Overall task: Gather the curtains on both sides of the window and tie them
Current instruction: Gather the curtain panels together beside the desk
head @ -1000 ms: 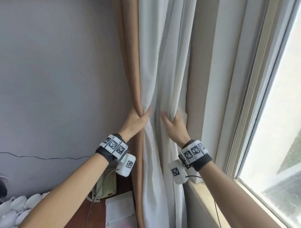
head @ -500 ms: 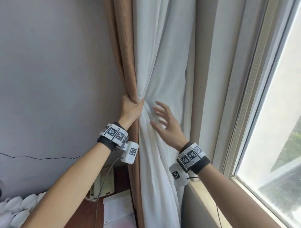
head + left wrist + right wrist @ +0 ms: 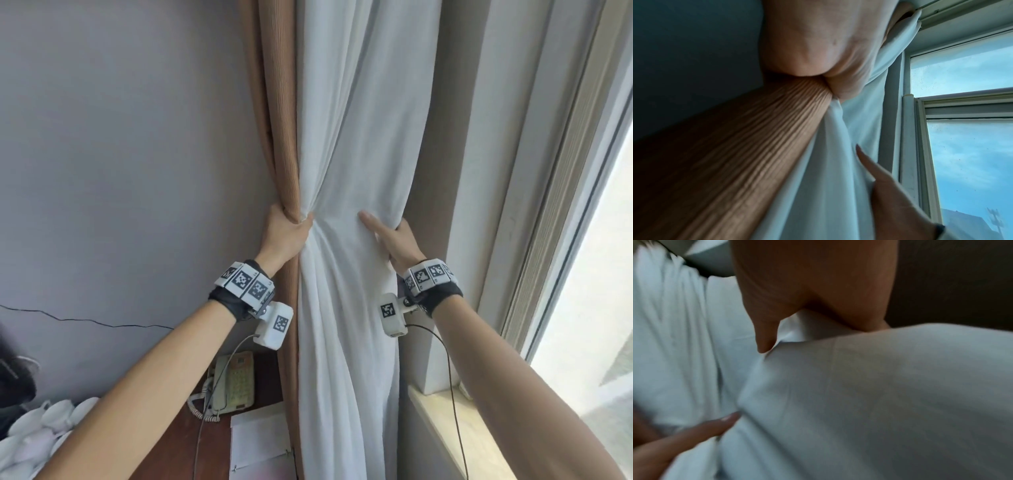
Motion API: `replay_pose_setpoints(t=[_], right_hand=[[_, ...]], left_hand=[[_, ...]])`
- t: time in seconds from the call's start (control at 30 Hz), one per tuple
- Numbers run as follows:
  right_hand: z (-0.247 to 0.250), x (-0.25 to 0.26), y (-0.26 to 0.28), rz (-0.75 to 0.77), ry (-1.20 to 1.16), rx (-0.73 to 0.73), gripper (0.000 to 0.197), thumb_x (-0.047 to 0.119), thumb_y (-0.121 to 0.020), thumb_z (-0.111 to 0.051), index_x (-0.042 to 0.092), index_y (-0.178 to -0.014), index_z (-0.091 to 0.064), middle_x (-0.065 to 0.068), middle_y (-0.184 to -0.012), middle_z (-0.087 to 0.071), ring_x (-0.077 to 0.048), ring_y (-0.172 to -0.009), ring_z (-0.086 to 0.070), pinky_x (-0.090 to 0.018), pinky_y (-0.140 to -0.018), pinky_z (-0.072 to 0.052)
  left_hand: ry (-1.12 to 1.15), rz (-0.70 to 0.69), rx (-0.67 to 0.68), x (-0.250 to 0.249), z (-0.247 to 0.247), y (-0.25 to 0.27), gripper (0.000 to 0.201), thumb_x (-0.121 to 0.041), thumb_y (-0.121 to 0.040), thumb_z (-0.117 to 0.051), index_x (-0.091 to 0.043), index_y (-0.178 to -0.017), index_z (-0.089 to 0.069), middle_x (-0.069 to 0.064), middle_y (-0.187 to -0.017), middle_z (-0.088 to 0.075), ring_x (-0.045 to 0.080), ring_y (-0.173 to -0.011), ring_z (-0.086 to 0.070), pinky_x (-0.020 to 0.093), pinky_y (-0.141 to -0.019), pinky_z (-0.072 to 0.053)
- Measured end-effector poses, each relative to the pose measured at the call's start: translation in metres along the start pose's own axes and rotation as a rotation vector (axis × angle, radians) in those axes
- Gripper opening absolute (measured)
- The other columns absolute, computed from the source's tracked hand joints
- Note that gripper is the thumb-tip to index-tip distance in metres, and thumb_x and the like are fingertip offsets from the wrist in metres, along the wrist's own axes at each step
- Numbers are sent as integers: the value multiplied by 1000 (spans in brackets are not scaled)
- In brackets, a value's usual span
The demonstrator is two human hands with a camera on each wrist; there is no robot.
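A tan ribbed curtain [image 3: 274, 102] and a white curtain [image 3: 359, 120] hang side by side left of the window. My left hand [image 3: 287, 229] grips the tan curtain together with the white one's left folds, pinching them into a waist. The left wrist view shows the palm [image 3: 818, 40] clamped where the tan curtain [image 3: 756, 146] meets the white curtain [image 3: 828, 178]. My right hand [image 3: 394, 236] holds the white curtain's right edge, thumb flat on the front, fingers hidden behind the cloth. In the blurred right wrist view its palm [image 3: 807, 280] lies on white fabric [image 3: 879, 394].
Below the left arm stands a dark wooden desk [image 3: 164, 455] with a beige telephone [image 3: 236, 383], white papers [image 3: 260, 442] and several white cups [image 3: 44, 425]. A stone window sill [image 3: 455, 431] and the window frame [image 3: 548, 240] lie to the right. Grey wall fills the left.
Both hands have moved up the curtains. The right hand let go, opened, then shifted right and took hold of the white curtain's right edge. The left kept its grip.
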State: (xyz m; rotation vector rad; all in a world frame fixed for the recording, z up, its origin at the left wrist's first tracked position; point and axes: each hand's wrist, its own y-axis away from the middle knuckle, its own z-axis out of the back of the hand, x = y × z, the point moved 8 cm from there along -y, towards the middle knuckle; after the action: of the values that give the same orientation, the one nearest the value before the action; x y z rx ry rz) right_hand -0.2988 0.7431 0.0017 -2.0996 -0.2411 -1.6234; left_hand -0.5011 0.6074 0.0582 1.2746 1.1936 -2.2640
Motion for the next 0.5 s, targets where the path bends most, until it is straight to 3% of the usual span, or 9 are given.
replay_pose_setpoints(t=[0.07,0.13,0.2,0.27,0.4,0.47,0.5], right_hand=[[-13,5,16,38,-22,89,44,19,-93,-80,8,-134,-66,-5,-121,-79,-27,-116,-75,-47,-103,-59],[-25,9,34,96,47,161,55,20,-92,-82,13,-141,-59,-3,-129,-75,-21,-120,-73,-44,-104,-59],[-30,9,47,126,95,182,93,33,-80,-93,22,-154,-38,3,-143,-65,-15,-131,-65,-44,-109,-54],[-30,10,56,124,117,175,113,41,-71,-97,27,-157,-25,6,-150,-58,-10,-136,-59,-45,-115,-50],[-42,17,75,176,180,292,90,33,-75,-95,18,-150,-47,2,-142,-66,-15,-135,-62,-51,-119,-45],[-46,19,80,210,194,333,93,22,-75,-96,19,-153,-45,4,-147,-63,-11,-140,-57,-47,-123,-42],[-47,21,81,228,203,340,99,16,-75,-96,23,-156,-40,6,-151,-58,-8,-144,-52,-42,-125,-39]], left_hand=[[-6,0,0,2,-1,-3,25,-22,-89,-77,-8,-80,-58,14,-68,-61,35,-68,-66,23,-63,-42],[-9,3,10,2,-9,-6,24,-25,-86,-76,-7,-86,-61,19,-82,-67,39,-85,-70,25,-65,-46],[-13,9,59,-2,-21,-3,35,-36,-82,-74,-11,-105,-64,12,-94,-74,30,-97,-74,31,-78,-57],[-4,14,140,-8,-34,4,55,-42,-84,-75,-16,-131,-60,-3,-116,-74,14,-109,-70,29,-95,-56],[-13,-38,346,-23,-66,23,76,-63,-83,-74,-19,-142,-56,-10,-130,-69,2,-119,-66,17,-98,-53],[-37,-60,501,-33,-78,34,78,-68,-92,-59,-16,-149,-48,-5,-146,-58,4,-133,-55,7,-100,-46],[-13,-64,594,-39,-82,43,85,-72,-94,-47,-14,-156,-39,-3,-156,-46,5,-143,-44,7,-108,-37]])
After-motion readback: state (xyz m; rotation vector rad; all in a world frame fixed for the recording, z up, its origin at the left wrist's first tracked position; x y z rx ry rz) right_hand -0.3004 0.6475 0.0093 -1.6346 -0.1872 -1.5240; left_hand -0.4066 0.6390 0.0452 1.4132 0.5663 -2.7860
